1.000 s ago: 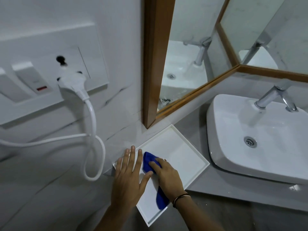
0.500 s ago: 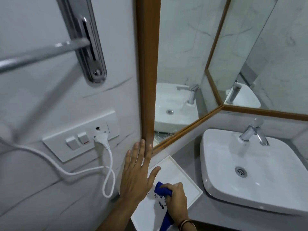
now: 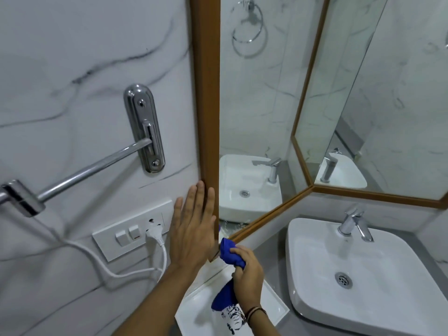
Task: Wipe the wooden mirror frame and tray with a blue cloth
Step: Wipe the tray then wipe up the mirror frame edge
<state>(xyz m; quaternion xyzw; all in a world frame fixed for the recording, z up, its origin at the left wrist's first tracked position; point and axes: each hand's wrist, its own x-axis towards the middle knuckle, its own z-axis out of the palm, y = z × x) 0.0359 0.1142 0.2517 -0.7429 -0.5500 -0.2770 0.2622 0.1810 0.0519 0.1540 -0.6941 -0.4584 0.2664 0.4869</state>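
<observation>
The wooden mirror frame (image 3: 206, 93) runs up the marble wall, and its lower rail slants right under the glass. My left hand (image 3: 192, 229) lies flat and open against the frame's lower left corner. My right hand (image 3: 247, 272) grips a bunched blue cloth (image 3: 229, 253) and presses its top against the bottom corner of the frame. The cloth's tail hangs below my fist. Beneath both hands a white rectangular tray (image 3: 278, 309) rests on the grey counter, partly covered by my arms.
A white basin (image 3: 363, 275) with a chrome tap (image 3: 354, 223) sits to the right. A switch plate (image 3: 128, 235) holds a white plug (image 3: 155, 235) with a looping cable. A chrome towel bar (image 3: 92, 166) juts from the wall at left.
My view has tilted upward. Both hands left the tray and rose to the frame's bottom corner: the left now flat on the wood, the right lifting the cloth against it.
</observation>
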